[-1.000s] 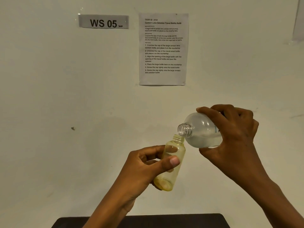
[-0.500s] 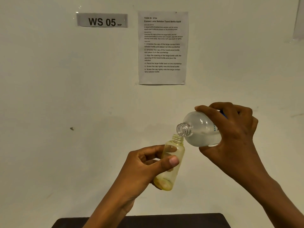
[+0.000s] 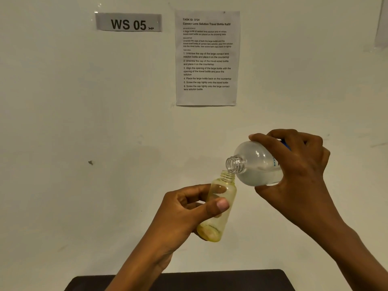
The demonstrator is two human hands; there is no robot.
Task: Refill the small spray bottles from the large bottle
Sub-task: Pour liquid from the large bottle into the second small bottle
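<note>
Two bottles in view, both uncapped, both held in the air before a wall. One small bottle point(image 3: 224, 190), yellowish and near upright, is pinched between thumb and curled fingers of the left hand point(image 3: 184, 215). One large bottle point(image 3: 256, 164), clear, is tipped with its neck at the small bottle's mouth. The right hand point(image 3: 298, 171) grips it, fingers wrapped round its body. On the wall: one sign point(image 3: 128, 22), one printed sheet point(image 3: 206, 57). One dark surface point(image 3: 220, 280) lies below.

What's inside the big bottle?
The tilted large bottle holds clear liquid pooled along its lower side; its upper part looks empty. The right hand covers its back end, so that part is hidden.
</note>
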